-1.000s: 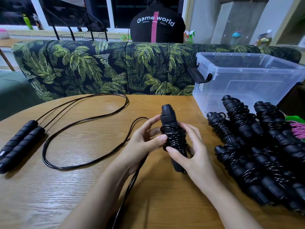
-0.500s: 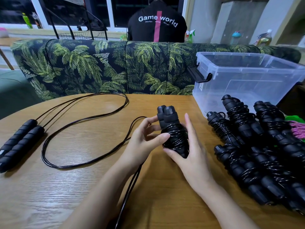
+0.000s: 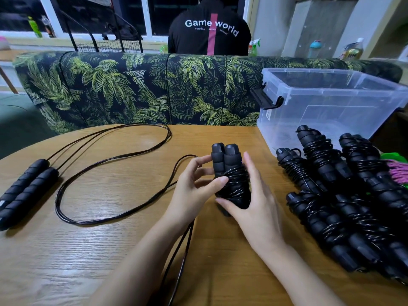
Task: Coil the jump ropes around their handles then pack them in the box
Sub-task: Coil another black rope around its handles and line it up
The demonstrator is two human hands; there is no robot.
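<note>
A pair of black foam handles (image 3: 227,164) stands upright at the table's middle, with black rope wound round its lower half. My left hand (image 3: 194,188) pinches the bundle from the left, thumb on the coil. My right hand (image 3: 256,204) cups its right side with straight fingers, thumb under the bottom. The rope's loose tail (image 3: 178,250) runs down off the near table edge. An uncoiled rope (image 3: 106,164) loops across the left, its handles (image 3: 24,191) lying side by side. The clear plastic box (image 3: 331,107) stands at the back right.
Several coiled black ropes (image 3: 344,195) are piled on the right of the wooden table (image 3: 88,250), with a pink and green rope (image 3: 397,171) at the far right edge. A palm-print sofa (image 3: 132,89) backs the table; a person in a black shirt (image 3: 209,29) sits behind it.
The handle bundle has been turned and raised upright, so both handle tops now show. My right hand's fingers have straightened from a curled grip to cup its side.
</note>
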